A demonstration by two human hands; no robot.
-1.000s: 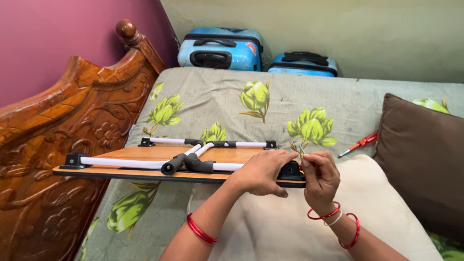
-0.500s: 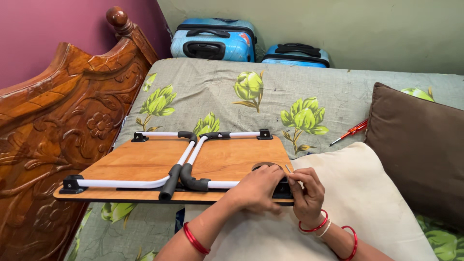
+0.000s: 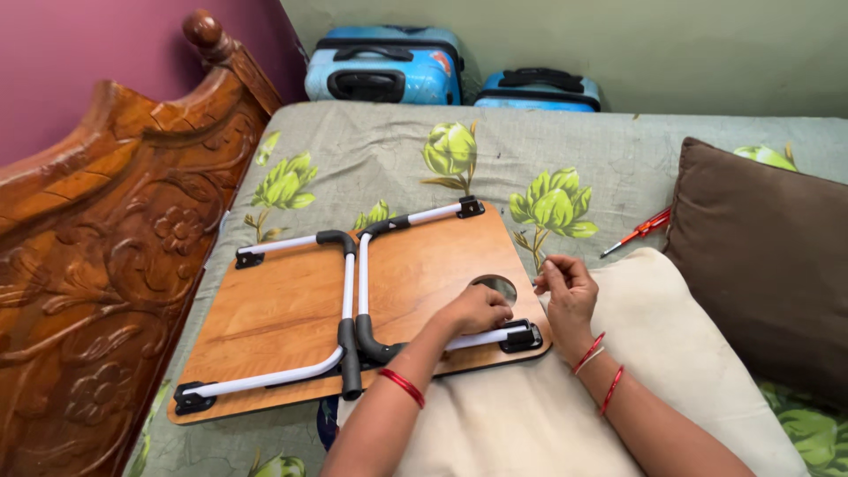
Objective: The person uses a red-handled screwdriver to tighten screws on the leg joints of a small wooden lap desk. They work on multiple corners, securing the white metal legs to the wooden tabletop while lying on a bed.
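Head view first, and it is the only 1: a wooden lap table (image 3: 291,309) lies upside down on the bed (image 3: 397,150), its near right corner resting on a cream pillow (image 3: 671,353). 2 white tube legs (image 3: 353,283) with black elbows are folded flat against its underside, held at black end brackets. The left hand (image 3: 477,309) lies closed over the board just beside the round cut-out (image 3: 499,284), close to the near bracket (image 3: 521,337). The right hand (image 3: 565,287) hovers at the board's right edge with fingertips pinched together; it may hold a small part, perhaps a screw, but that is too small to tell.

The board looks stiff, flat and fairly light, with a smooth laminate face that could slide on the cloth. The long edges or the metal tubes look like the safest places to grip; the brackets look less sturdy. A red screwdriver (image 3: 638,231) lies on the bedsheet, apart from both hands, near a brown cushion (image 3: 760,265).
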